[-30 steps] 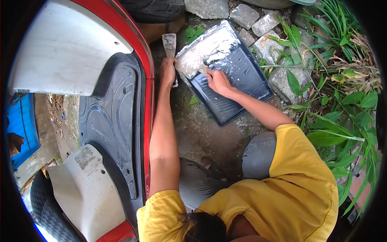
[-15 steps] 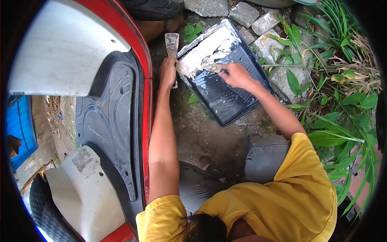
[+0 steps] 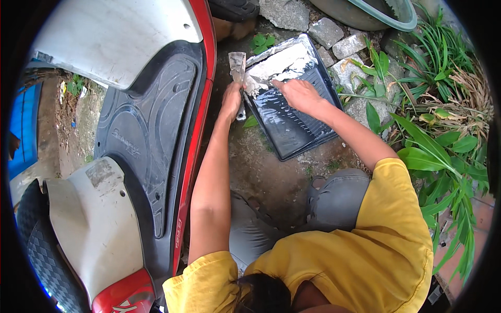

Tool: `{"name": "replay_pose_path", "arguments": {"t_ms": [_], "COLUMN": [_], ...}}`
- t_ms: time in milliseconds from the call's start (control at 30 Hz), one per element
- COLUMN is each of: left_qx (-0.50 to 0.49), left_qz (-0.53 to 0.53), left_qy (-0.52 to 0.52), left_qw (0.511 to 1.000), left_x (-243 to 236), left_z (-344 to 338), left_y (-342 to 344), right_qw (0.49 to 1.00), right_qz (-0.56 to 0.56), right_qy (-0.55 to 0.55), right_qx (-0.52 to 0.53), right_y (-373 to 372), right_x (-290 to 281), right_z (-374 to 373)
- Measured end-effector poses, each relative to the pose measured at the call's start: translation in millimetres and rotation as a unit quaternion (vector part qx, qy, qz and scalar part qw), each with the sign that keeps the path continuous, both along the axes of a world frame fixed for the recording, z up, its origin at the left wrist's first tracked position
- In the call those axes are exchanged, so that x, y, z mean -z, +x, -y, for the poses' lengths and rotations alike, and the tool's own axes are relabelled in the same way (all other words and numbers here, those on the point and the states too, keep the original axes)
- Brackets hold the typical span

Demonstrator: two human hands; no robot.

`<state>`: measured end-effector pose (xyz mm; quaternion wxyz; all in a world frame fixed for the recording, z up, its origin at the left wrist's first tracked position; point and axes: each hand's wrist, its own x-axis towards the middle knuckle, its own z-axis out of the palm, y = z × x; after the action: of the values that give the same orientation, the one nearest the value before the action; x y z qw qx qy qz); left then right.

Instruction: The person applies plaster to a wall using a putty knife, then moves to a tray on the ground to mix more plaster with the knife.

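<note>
A black paint tray (image 3: 292, 130) lies tilted on the ground in front of me, with thick white paste (image 3: 284, 62) spread over its far end and thin smears down its ribbed slope. My left hand (image 3: 231, 99) is closed round a putty knife (image 3: 237, 61) at the tray's left edge. Its broad, paste-stained blade points away from me, and the handle's end shows below the fingers. Over the tray's middle, my right hand (image 3: 298, 95) is closed with the index finger stretched toward the paste. It grips a second putty knife, mostly hidden now by the hand and the paste.
A red and white scooter with a black footboard (image 3: 151, 115) stands close along my left. Broken stones (image 3: 326, 32) and a greenish basin (image 3: 386, 15) lie beyond the tray. Leafy plants (image 3: 428, 151) crowd the right side, and my knees are just below the tray.
My view has shifted a little, bringing more of the basin in. My right hand has moved toward the tray's left edge, nearer my left hand, which keeps its hold on the putty knife.
</note>
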<state>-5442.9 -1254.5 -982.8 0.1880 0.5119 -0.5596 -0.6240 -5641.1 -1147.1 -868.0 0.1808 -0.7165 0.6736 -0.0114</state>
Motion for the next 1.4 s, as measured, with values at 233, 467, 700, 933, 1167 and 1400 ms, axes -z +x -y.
{"name": "replay_pose_path", "arguments": {"t_ms": [233,467,700,933,1167,1400], "left_qx": [-0.038,-0.034,-0.055,-0.016,-0.031,-0.033], "left_qz": [-0.048,-0.067,-0.067,-0.056,-0.041,-0.032], "left_qy": [0.077,0.077,0.08,0.06,0.07,0.074], "left_qw": [0.995,0.994,0.993,0.996,0.996,0.996], "left_x": [-29,-27,-20,-16,-17,-14], "left_z": [-10,-11,-12,-13,-10,-9], "left_y": [-10,-12,-5,-35,-6,-7], "right_qw": [0.997,0.996,0.981,0.97,0.982,0.993], "right_qz": [-0.038,-0.064,0.124,0.127,-0.173,-0.059], "right_qy": [-0.04,-0.022,0.09,-0.056,0.057,-0.099], "right_qx": [-0.061,-0.06,0.118,0.198,0.04,-0.033], "right_y": [8,13,-2,-23,-76,-93], "right_x": [20,22,30,86,-20,-21], "right_z": [5,19,14,-24,0,-11]}}
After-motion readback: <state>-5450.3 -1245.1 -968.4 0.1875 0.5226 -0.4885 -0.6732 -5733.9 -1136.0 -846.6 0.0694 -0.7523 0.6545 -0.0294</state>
